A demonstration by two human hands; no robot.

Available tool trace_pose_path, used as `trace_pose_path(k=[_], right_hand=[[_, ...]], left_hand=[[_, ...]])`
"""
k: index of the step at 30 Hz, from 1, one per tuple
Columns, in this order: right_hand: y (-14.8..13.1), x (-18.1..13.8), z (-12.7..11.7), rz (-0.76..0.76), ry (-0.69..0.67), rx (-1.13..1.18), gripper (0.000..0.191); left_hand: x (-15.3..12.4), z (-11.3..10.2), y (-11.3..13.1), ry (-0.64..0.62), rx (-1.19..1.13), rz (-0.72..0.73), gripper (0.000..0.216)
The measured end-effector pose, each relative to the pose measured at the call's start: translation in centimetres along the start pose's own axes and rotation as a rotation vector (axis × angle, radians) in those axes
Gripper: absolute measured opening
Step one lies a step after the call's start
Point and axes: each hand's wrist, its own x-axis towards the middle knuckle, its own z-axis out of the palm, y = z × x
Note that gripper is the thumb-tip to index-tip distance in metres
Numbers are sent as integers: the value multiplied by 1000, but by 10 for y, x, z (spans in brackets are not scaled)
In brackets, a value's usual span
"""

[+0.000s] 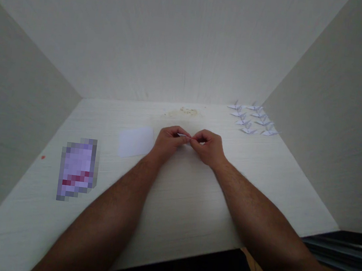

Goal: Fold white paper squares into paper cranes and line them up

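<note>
Both of my hands meet over the middle of the table, fingertips close together, pinching a small piece of folded white paper (184,136). My left hand (169,143) is closed on its left part, with thumb against forefinger. From the other side my right hand (209,147) pinches it the same way. Most of the paper is hidden by the fingers, so its folded shape cannot be made out. Just left of my left hand, a flat white sheet of paper (136,141) lies on the table.
Several folded white paper cranes (248,130) stand in two rows at the back right. A blurred-out purple item (77,164) lies at the left, near a small red spot (43,157). Pale walls enclose the table (186,224) at the back and sides. Brownish marks (188,111) show near the back wall.
</note>
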Motion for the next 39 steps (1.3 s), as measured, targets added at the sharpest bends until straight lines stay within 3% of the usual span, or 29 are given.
trace_pose_path(k=[5,11,25,32,39], right_hand=[[-1,1,-1,33,12,-11,9],[1,0,0,24,2,-32,13],[1,-1,1,20,36,27,15],[0,2,-3,22,67,44,13],[1,4,-4,91,11,102,14]], left_hand=[[0,0,5,-47,-136,-9,20],[-1,1,6,-1,162,24,22],[2,-2,-1,101,119,40,19],[3,-1,-2,61,79,58,22],[0,0,5,10,198,67,22]])
